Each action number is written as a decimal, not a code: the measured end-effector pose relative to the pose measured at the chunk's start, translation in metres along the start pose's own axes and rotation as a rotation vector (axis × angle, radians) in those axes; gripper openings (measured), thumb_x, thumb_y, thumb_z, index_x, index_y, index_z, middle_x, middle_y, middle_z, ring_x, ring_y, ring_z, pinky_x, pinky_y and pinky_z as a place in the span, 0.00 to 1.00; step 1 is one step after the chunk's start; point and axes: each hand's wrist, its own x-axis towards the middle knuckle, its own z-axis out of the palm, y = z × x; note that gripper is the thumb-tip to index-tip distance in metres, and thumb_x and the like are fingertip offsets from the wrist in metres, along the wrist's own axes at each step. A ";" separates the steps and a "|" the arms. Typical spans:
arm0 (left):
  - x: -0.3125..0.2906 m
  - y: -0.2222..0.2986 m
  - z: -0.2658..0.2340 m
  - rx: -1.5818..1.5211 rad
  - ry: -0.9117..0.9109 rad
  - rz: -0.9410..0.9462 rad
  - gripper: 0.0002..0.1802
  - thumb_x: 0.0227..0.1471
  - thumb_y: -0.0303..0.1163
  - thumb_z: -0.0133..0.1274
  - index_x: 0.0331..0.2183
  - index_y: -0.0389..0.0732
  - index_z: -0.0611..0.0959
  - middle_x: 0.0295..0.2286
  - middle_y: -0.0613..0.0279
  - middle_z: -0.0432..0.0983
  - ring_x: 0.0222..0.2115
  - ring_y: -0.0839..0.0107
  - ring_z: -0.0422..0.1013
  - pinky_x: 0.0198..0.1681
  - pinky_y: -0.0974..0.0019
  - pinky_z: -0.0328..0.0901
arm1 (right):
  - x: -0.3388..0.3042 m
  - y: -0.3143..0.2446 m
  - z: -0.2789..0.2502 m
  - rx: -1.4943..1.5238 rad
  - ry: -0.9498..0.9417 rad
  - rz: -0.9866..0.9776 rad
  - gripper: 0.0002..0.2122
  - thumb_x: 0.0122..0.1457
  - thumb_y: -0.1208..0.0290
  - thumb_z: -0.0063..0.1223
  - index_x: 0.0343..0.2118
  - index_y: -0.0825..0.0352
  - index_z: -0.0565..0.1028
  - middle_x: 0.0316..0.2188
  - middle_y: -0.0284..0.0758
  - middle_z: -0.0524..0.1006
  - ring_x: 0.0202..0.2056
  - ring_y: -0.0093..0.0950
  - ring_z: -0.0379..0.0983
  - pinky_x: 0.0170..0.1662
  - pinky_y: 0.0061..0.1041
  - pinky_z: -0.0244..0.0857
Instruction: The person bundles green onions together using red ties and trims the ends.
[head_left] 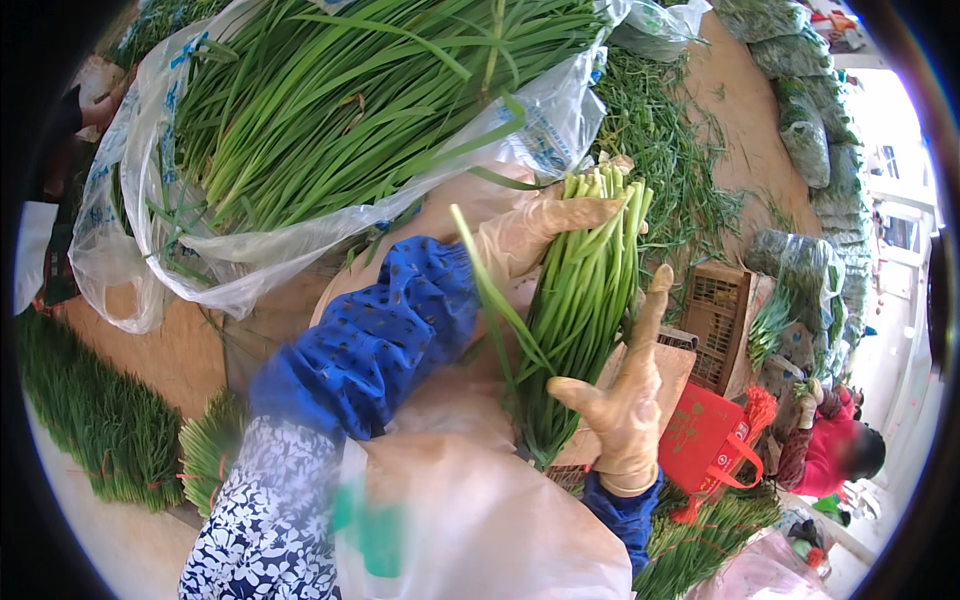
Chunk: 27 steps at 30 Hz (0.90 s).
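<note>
A thick bunch of green chives (590, 290) stands on a slant in front of me, its pale cut ends up and its leaf tips down. My left hand (530, 235), in a tan glove below a blue sleeve, is closed round the upper part of the bunch. One stray stalk sticks out to the left. Beside the bunch's lower right side is my right hand (620, 405), gloved too, thumb and finger spread wide with nothing between them. Beyond my left hand lies an opened clear plastic bag (555, 125) full of long loose chives (360, 100).
Tied chive bundles (100, 420) line the left side. On the right are a brown crate (718, 320), a red bag (700, 435) and red ties (760, 408). Loose leaves (650, 140) litter the floor near stacked packed bags (800, 130). A co-worker in red (825, 440) sits at far right.
</note>
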 end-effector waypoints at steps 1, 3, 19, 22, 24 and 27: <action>0.002 -0.002 -0.001 0.008 0.046 -0.054 0.39 0.53 0.46 0.58 0.60 0.45 0.62 0.45 0.50 0.74 0.41 0.64 0.74 0.46 0.59 0.72 | 0.000 -0.002 0.010 -0.075 0.027 -0.036 0.66 0.34 0.54 0.76 0.67 0.70 0.33 0.65 0.56 0.49 0.65 0.48 0.49 0.64 0.36 0.50; 0.004 -0.008 0.000 -0.099 0.143 -0.114 0.36 0.53 0.46 0.58 0.58 0.44 0.66 0.43 0.52 0.75 0.41 0.65 0.75 0.45 0.61 0.72 | 0.002 0.007 0.036 -0.100 0.107 -0.024 0.60 0.41 0.62 0.71 0.67 0.68 0.33 0.67 0.52 0.44 0.66 0.44 0.48 0.65 0.35 0.48; 0.006 -0.009 -0.012 0.218 0.180 0.036 0.37 0.51 0.39 0.61 0.59 0.44 0.65 0.42 0.58 0.76 0.42 0.69 0.73 0.47 0.64 0.69 | 0.015 0.015 0.023 0.171 0.048 0.200 0.39 0.53 0.66 0.50 0.67 0.69 0.46 0.60 0.43 0.64 0.59 0.32 0.62 0.61 0.29 0.54; 0.007 0.001 -0.006 0.221 0.166 0.062 0.47 0.46 0.30 0.65 0.63 0.44 0.58 0.43 0.57 0.75 0.43 0.70 0.72 0.48 0.66 0.68 | 0.018 0.005 0.019 0.041 -0.031 0.102 0.44 0.50 0.64 0.54 0.67 0.70 0.43 0.60 0.46 0.63 0.60 0.34 0.61 0.61 0.30 0.53; 0.008 -0.003 -0.001 0.155 0.160 0.013 0.48 0.45 0.29 0.66 0.63 0.44 0.57 0.43 0.58 0.75 0.43 0.70 0.72 0.48 0.66 0.68 | 0.016 0.010 0.014 0.221 0.017 0.056 0.48 0.48 0.58 0.59 0.67 0.70 0.42 0.60 0.49 0.62 0.60 0.35 0.61 0.61 0.31 0.54; 0.016 -0.007 -0.011 0.163 0.125 0.069 0.49 0.43 0.26 0.66 0.63 0.44 0.57 0.42 0.60 0.75 0.42 0.71 0.72 0.48 0.66 0.67 | 0.027 -0.004 0.014 0.222 0.153 -0.021 0.42 0.56 0.55 0.58 0.66 0.72 0.48 0.61 0.49 0.61 0.61 0.35 0.60 0.62 0.32 0.52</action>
